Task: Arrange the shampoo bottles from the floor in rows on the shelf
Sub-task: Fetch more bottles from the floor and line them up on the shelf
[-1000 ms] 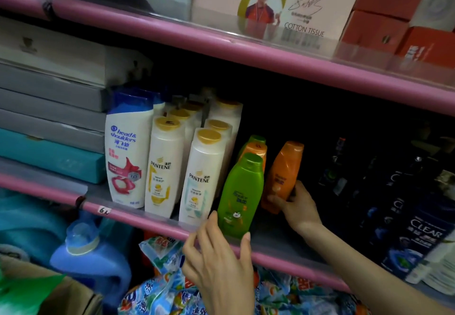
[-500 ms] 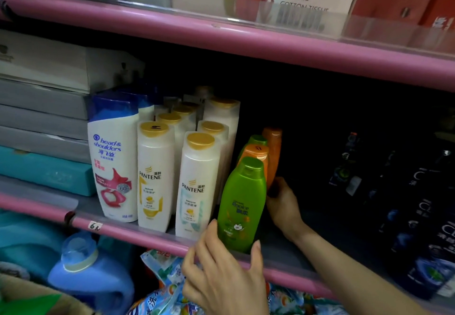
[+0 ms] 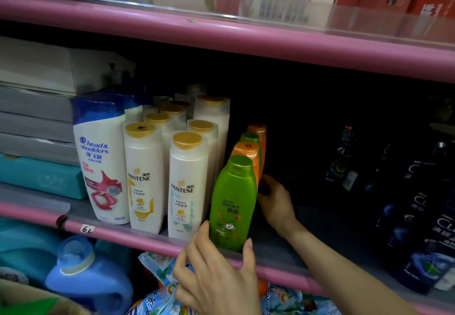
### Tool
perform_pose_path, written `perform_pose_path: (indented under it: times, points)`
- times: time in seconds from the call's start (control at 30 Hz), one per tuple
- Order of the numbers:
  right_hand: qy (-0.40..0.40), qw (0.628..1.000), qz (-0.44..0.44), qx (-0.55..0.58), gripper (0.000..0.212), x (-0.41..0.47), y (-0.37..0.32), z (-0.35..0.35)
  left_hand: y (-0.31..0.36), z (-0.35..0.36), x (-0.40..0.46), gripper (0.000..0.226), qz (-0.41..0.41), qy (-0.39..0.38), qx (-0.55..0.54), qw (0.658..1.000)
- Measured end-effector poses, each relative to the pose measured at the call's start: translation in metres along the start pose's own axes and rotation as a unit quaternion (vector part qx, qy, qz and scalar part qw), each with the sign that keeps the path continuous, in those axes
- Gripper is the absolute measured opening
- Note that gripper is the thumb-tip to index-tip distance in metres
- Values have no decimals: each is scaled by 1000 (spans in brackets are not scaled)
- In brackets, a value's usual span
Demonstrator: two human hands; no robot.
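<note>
Rear orange bottle [image 3: 259,132] now tucked behind row, right hand [image 3: 273,199] grip hidden, left hand [image 3: 216,275] pinching green bottle [image 3: 232,204].

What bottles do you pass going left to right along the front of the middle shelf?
Head & Shoulders bottle → Pantene bottle with the yellow label → Pantene bottle with the pale blue label → green bottle → dark Clear bottles.
</note>
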State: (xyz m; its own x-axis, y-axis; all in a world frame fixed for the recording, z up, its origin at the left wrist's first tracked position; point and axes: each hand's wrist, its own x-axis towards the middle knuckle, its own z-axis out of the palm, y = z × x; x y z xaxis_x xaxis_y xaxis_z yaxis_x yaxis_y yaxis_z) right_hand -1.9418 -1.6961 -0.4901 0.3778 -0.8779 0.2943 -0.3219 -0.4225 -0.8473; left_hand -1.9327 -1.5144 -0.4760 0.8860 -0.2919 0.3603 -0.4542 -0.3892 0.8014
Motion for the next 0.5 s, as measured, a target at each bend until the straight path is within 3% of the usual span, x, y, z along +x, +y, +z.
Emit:
perform_pose_path:
  times: [0.5]
  points:
    - [-17,1000,0,-10,30,-2,-6,-3,-2,1,-2,76,-23,5,3,1000]
